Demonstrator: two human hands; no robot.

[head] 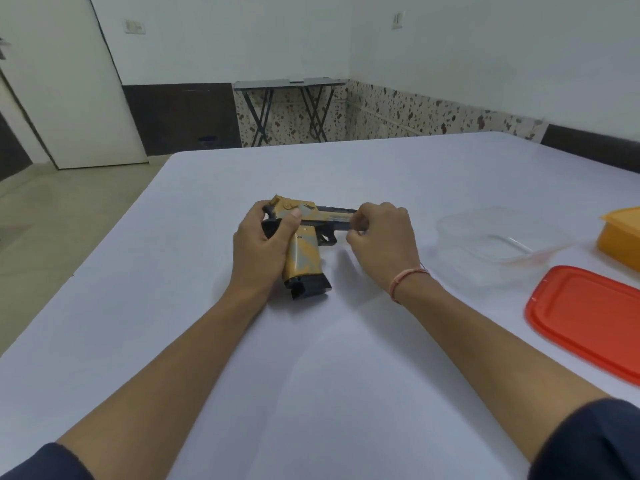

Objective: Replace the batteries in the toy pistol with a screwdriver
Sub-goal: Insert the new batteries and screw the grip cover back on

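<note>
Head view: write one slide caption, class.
Left hand and right hand hold a toy pistol at the white table.

no readable text, labels, brands or numbers on anything in view

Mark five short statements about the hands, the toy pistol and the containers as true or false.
1. The left hand grips the rear of the toy pistol. True.
2. The right hand hangs clear of the pistol. False: its curled fingers hold the barrel end.
3. The red lid is closed on the clear container. False: it lies on the table beside the container, nearer the person.
4. An orange container stands at the right edge of the view. True.
5. The pistol's grip points towards the person. True.
</note>
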